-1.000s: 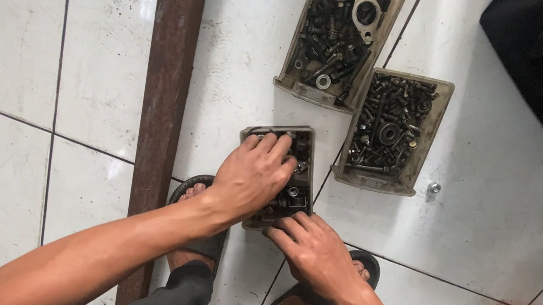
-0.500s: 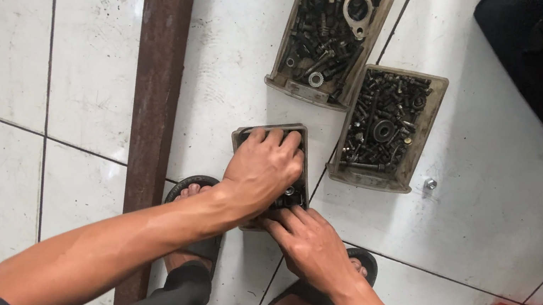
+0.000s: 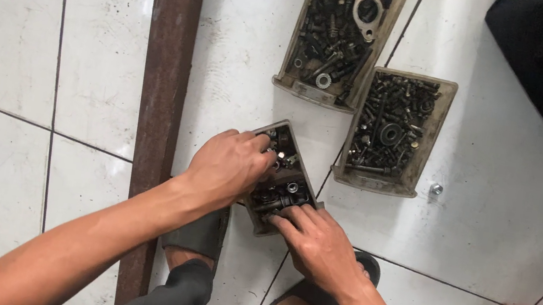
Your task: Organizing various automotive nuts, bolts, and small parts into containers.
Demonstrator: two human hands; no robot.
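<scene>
Left hand (image 3: 230,168) and right hand (image 3: 319,242) — fingers curled, grip on any piece not discernible — dig into a small tray (image 3: 282,179) of bolts (on white floor tiles (image 3: 10,27)).

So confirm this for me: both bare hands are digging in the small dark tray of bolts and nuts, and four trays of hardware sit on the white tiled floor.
Not quite. The head view shows three trays, not four: the small dark tray under the left hand and right hand, plus two larger clear plastic trays on the white tiled floor.
</scene>
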